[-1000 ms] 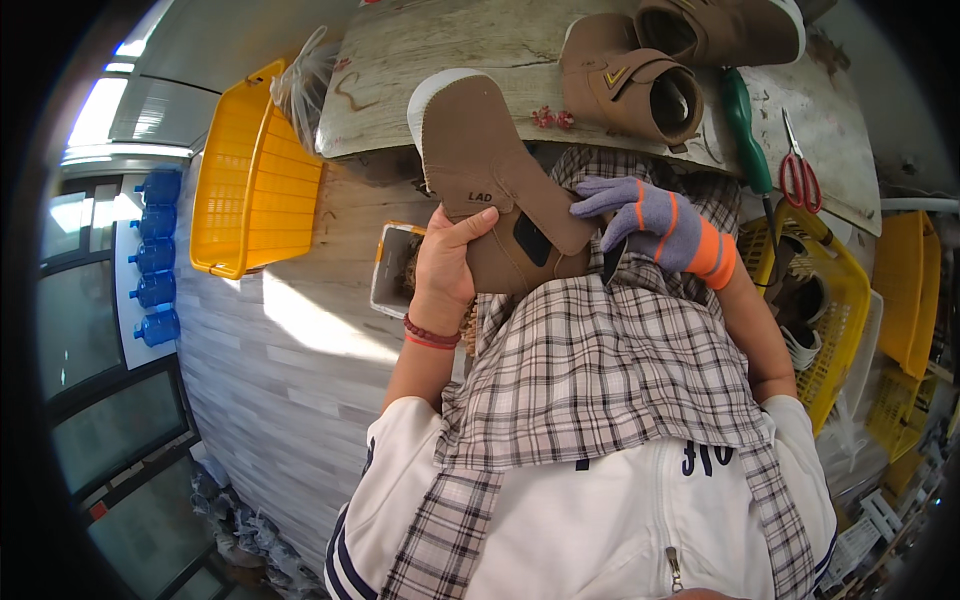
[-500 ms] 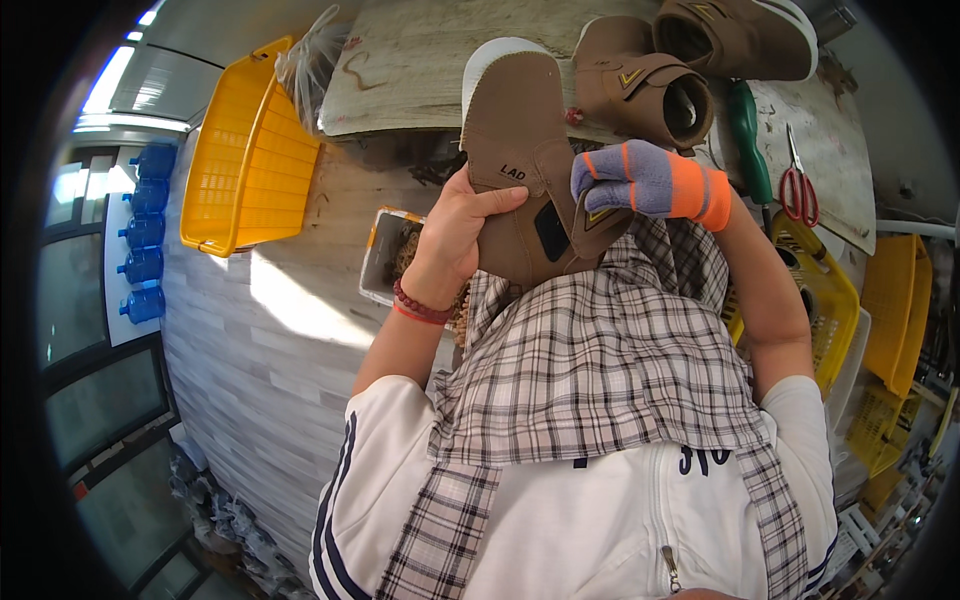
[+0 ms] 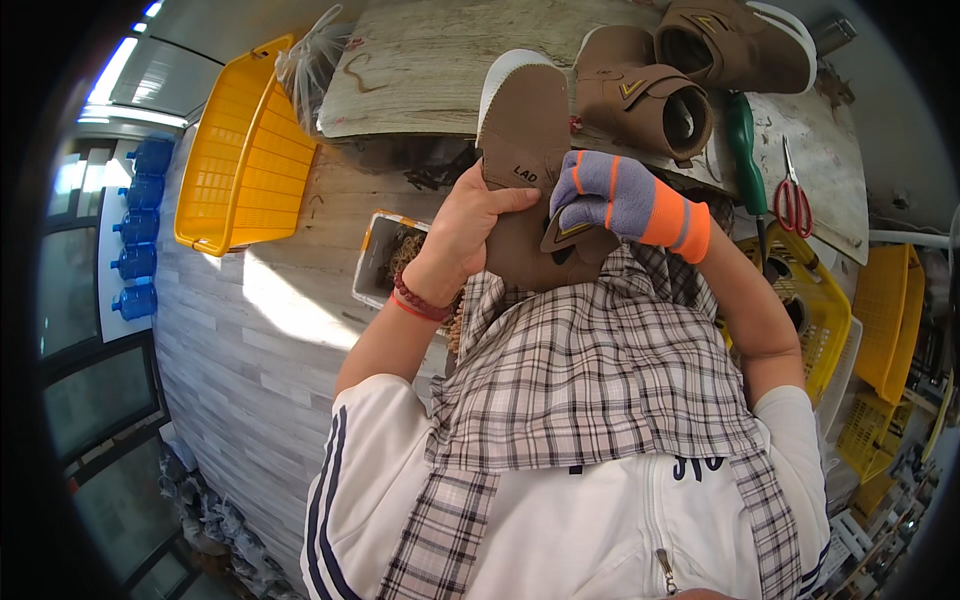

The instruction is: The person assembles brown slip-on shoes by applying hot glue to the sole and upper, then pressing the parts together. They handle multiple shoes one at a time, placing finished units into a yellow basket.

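Observation:
A brown shoe upper (image 3: 525,130) with a white toe edge stands tilted up in front of my apron. My bare left hand (image 3: 470,225) grips its left side, thumb laid across the front. In a purple and orange glove, my right hand (image 3: 600,195) pinches the shoe's strap (image 3: 568,232), which has a yellow V mark, and holds it across the front. A dark patch beneath the strap is mostly covered. Just beyond my right hand, another brown shoe upper (image 3: 645,105) lies on the worktable (image 3: 430,75); a further brown shoe (image 3: 735,45) sits behind it.
Right on the table are a green-handled tool (image 3: 744,145) and red-handled scissors (image 3: 793,205). A yellow basket (image 3: 240,160) and a clear plastic bag (image 3: 315,65) are at the left. Below the table edge stands a small box (image 3: 378,258). Yellow crates (image 3: 885,320) line the right side.
My right hand has moved left, folding the strap across the shoe's front and over the dark patch. The shoe has shifted slightly right and down with my left hand.

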### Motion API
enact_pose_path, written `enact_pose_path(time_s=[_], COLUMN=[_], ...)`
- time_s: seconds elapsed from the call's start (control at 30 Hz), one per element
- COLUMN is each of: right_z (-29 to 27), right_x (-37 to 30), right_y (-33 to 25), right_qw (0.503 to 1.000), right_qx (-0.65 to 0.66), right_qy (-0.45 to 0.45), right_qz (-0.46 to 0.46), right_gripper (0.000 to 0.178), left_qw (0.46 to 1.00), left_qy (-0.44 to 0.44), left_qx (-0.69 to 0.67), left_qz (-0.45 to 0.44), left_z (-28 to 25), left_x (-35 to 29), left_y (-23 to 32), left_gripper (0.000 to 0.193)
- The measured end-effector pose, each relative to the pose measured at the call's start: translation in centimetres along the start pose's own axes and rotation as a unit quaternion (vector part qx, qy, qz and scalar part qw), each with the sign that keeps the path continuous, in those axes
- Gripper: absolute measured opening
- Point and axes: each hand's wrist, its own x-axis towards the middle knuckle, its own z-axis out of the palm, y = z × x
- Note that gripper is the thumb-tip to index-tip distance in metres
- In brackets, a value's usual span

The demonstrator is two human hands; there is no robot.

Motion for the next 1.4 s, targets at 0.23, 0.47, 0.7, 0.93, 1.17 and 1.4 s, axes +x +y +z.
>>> enact_pose_path(time_s=[0.23,0.47,0.7,0.93,1.17,1.4], right_z=[-0.9,0.1,1.8,3.7,4.2,3.1], right_x=[0.2,0.6,0.4,-0.3,-1.0,-0.8], right_y=[-1.0,-1.6,-1.8,-1.3,-0.8,-2.5], right_qw=[0.999,0.994,0.978,0.984,0.986,0.993], right_qx=[-0.006,-0.081,-0.166,-0.057,-0.045,0.024], right_qy=[-0.045,-0.009,0.072,0.138,0.158,0.108], right_qz=[0.013,0.076,0.102,0.093,-0.011,0.044], right_gripper=[0.014,0.025,0.034,0.042,0.055,0.104], left_qw=[1.000,0.999,1.000,0.998,0.990,0.988], left_qy=[-0.011,-0.006,0.000,-0.017,-0.044,-0.020], left_qx=[0.015,0.001,0.000,-0.008,-0.081,-0.121], left_qz=[-0.024,-0.033,-0.030,-0.058,-0.103,-0.094], left_z=[-0.2,-0.3,-0.7,-1.6,-2.5,-1.4], left_x=[0.5,0.6,0.9,0.3,-0.3,-1.3], left_y=[0.0,0.2,0.2,-0.3,-1.0,-1.8], left_gripper=[0.034,0.032,0.034,0.032,0.030,0.030])
